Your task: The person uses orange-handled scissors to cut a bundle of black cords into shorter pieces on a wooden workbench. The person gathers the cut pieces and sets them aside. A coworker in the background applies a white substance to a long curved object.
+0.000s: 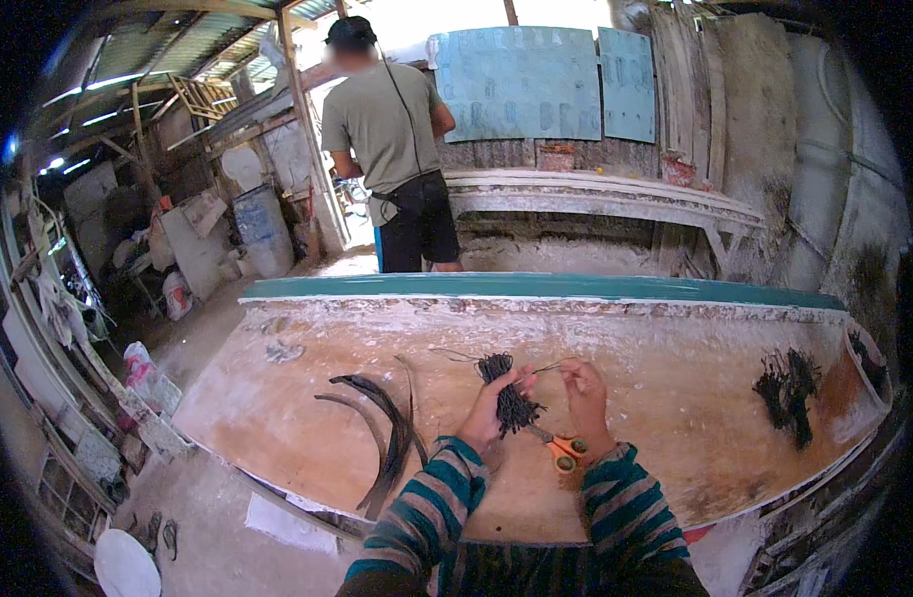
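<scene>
Item: the long, pale, plaster-crusted worktable [307,393] with a teal far edge, which spans the view in front of you; its surface is stained tan and white.

Item: a person [392,139] in an olive T-shirt and dark shorts, who stands beyond the table with their back to you, well apart from your hands.

Item: your striped teal-and-brown sleeves, which enter from the lower edge and meet over the middle of the table.

Item: a set of dark curved strips [382,438], which lies flat on the table to the left of your left arm, near it but not touching.

Item: a loose heap of black fibre bundles [790,390], which lies on the table near its right end, well apart from you.

Item: the bundle of short black fibres [509,396], which is at table centre, held just above the surface. Your left hand [488,416] has its fingers closed around the bundle's middle.

Item: your right hand [586,398], which is just beside the bundle on its right, with thumb and forefinger pinched together on a thin thread [548,368] that runs to the bundle's top.

Item: a pair of orange-handled scissors [564,450], which lies on the table under your right wrist, blades towards the bundle.
</scene>
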Motion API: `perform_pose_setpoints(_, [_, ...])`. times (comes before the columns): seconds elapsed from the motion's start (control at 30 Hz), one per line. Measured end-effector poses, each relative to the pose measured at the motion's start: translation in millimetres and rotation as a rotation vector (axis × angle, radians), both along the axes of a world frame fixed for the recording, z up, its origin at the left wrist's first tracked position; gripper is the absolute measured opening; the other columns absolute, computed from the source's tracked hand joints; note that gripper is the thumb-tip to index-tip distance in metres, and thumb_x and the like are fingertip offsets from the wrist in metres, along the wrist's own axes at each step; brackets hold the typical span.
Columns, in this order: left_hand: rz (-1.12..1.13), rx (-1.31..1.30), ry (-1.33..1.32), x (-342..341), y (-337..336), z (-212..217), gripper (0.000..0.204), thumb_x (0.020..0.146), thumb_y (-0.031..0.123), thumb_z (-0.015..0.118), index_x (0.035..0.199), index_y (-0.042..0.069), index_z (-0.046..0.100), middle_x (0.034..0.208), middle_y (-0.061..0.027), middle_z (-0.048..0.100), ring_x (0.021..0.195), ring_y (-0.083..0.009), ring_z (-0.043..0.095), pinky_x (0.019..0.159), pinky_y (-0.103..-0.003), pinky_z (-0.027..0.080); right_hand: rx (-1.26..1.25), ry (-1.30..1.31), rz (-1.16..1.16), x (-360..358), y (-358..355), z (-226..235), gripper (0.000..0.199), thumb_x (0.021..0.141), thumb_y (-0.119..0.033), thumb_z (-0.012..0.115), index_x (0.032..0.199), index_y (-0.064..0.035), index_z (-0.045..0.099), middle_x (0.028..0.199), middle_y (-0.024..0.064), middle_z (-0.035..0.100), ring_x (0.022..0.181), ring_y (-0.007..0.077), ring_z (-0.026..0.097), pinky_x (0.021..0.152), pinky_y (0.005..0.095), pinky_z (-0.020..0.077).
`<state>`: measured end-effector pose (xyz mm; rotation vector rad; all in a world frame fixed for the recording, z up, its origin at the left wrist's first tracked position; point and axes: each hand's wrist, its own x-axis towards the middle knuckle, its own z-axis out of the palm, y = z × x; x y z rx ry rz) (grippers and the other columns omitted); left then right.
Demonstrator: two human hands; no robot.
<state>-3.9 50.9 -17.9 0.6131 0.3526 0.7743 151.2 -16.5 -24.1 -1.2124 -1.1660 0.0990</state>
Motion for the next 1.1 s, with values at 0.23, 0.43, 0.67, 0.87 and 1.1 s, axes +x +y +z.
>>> perform_pose_setpoints(0.23, [-0.074,-0.036,-0.068,-12.7,14.1,8.7,0.036,0.088,0.027,0.053,0.111,-0.001,0.052,0.099,-0.0108,0.06,0.093,-0.0196,0.058,0.082,-0.033,0.048,-0.162,-0.359,0.194,-29.8,-5.7,-1.1,0.013,0.078,-0.007,0.057,0.089,-0.0044,0.064,0.079,0.0113,0.063,0.079,0.0266,0.059,0.073,0.0364,0.0444])
perform_pose_setpoints(0.43, [-0.076,-0.052,-0.077,-8.7,29.3,-11.9,0.023,0.087,0.03,0.055,0.086,0.006,0.054,0.074,-0.0041,0.057,0.07,-0.0173,0.058,0.067,-0.033,0.05,-0.11,-0.204,0.171,-35.2,-6.5,11.0,0.013,0.074,-0.003,0.061,0.087,-0.0054,0.064,0.076,0.012,0.063,0.073,0.0289,0.06,0.069,0.0371,0.0439])
perform_pose_setpoints(0.67, [0.041,-0.054,-0.037,-5.5,26.9,-5.3,0.023,0.087,0.03,0.055,0.079,0.009,0.051,0.07,-0.0018,0.054,0.064,-0.0154,0.056,0.063,-0.033,0.049,-0.152,-0.249,0.133,-29.9,-0.9,-0.4,0.011,0.077,-0.001,0.059,0.087,-0.0033,0.064,0.082,0.0112,0.063,0.077,0.0249,0.059,0.07,0.0335,0.0442])
perform_pose_setpoints(0.87, [0.006,0.027,0.044,-8.3,19.1,1.2,0.021,0.086,0.027,0.057,0.082,0.008,0.051,0.071,-0.0026,0.055,0.067,-0.0159,0.058,0.064,-0.032,0.049,-0.215,-0.473,-0.105,-19.8,0.5,2.5,0.02,0.075,-0.004,0.059,0.095,-0.0076,0.062,0.089,0.0108,0.062,0.087,0.0297,0.057,0.081,0.0402,0.0401])
perform_pose_setpoints(1.1, [0.097,0.067,0.022,-10.1,13.4,-0.8,0.016,0.079,0.014,0.063,0.088,0.007,0.051,0.067,-0.0044,0.056,0.059,-0.0162,0.059,0.053,-0.03,0.053,-0.477,-0.697,-0.222,-15.6,10.7,-3.1,0.042,0.078,-0.01,0.056,0.119,-0.0168,0.051,0.118,0.0073,0.052,0.112,0.0296,0.044,0.094,0.0543,0.0267])
